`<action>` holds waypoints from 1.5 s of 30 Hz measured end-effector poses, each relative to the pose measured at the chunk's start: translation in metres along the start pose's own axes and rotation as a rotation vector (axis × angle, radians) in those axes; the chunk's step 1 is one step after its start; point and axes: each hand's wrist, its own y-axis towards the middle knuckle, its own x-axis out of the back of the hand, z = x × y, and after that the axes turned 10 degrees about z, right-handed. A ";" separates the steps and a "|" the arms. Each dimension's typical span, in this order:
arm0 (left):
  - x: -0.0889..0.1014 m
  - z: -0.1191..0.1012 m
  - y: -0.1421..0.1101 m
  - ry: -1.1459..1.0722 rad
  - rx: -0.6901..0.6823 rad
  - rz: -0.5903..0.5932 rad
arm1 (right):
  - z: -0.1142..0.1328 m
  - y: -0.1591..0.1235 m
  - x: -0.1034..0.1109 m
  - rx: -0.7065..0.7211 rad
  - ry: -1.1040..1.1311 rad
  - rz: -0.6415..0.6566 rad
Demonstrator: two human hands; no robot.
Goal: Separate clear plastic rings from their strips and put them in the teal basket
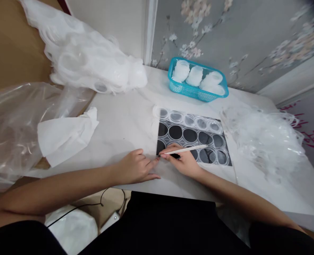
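Note:
My right hand [183,161] is closed around a slim white stick-like tool [187,149], gripped like a pen. The tool's dark tip points at the lower left corner of a black sheet [229,159] bearing rows of round clear-edged pieces. Beside that tip, my left hand [138,167] rests on the table with its index finger stretched to the sheet's corner. Its fingers are apart and I see nothing held in them. Along the sheet's far row lie translucent whitish discs [175,116]. Part of the near row is hidden by my right hand.
A blue basket [191,92] with stacks of white round pieces stands at the back of the white table [114,120]. Clear ring-shaped scraps [265,141] pile up on the right. Bagged white rings [85,60], a crumpled white sheet [63,136] and clear plastic [18,124] lie left.

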 end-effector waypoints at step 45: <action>0.013 -0.005 0.029 -0.032 -0.038 0.008 | -0.005 -0.054 0.034 -0.109 -0.142 -0.138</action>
